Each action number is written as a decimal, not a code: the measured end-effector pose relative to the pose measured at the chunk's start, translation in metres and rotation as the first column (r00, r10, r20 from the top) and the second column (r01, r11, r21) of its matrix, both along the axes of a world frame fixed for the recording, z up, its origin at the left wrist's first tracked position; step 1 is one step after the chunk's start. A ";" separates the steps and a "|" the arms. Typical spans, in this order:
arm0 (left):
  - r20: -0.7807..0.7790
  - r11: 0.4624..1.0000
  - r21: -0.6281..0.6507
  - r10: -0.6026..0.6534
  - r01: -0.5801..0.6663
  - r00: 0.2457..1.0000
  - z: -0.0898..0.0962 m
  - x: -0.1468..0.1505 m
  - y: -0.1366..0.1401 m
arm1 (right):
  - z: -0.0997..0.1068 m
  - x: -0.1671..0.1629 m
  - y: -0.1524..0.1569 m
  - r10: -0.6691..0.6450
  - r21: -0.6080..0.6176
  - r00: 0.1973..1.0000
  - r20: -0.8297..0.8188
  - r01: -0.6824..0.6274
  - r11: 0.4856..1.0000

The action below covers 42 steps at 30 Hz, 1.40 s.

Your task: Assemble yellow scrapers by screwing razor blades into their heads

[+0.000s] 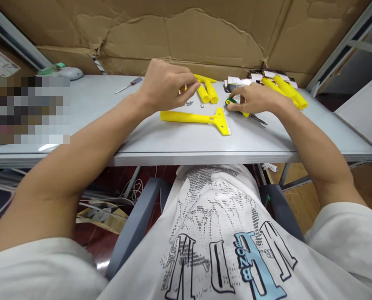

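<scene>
My left hand (173,85) is raised over the table with its fingers curled and pinched together. Whether a small thing is between the fingertips is hidden. Below it lies a yellow scraper (188,117), handle to the left, its blade end (223,124) to the right. My right hand (253,98) is closed round a screwdriver with a green and yellow handle (230,102); the metal shaft (258,119) sticks out below the palm toward the right. Several small metal pieces (189,103) lie on the tabletop beyond the scraper.
More yellow scraper parts (211,92) lie behind, others (287,89) at the right on white and black packaging. A second screwdriver (128,85) rests at the back left, near a white and green object (70,73). Cardboard (186,37) walls off the table's (148,139) rear.
</scene>
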<state>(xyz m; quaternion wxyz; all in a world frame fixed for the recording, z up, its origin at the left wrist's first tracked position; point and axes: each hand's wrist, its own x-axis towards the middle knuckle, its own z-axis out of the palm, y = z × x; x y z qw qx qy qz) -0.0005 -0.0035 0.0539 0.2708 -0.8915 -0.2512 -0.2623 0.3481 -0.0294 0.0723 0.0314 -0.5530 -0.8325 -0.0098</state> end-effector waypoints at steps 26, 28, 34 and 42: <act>-0.153 0.929 -0.258 -0.311 0.266 0.938 -0.020 0.027 -0.033 | -0.003 -0.032 -0.058 0.247 0.166 0.241 -0.939 -0.313 0.935; -0.154 0.928 -0.260 -0.312 0.266 0.938 -0.021 0.027 -0.031 | -0.004 -0.032 -0.057 0.242 0.152 0.260 -0.935 -0.322 0.935; -0.146 0.927 -0.255 -0.317 0.274 0.937 -0.023 0.026 -0.029 | -0.008 -0.032 -0.050 0.230 0.126 0.223 -0.947 -0.402 0.907; -0.190 0.942 -0.267 -0.258 0.203 0.947 -0.021 0.028 -0.033 | -0.020 -0.029 -0.025 0.299 0.189 0.154 -0.942 -0.492 0.850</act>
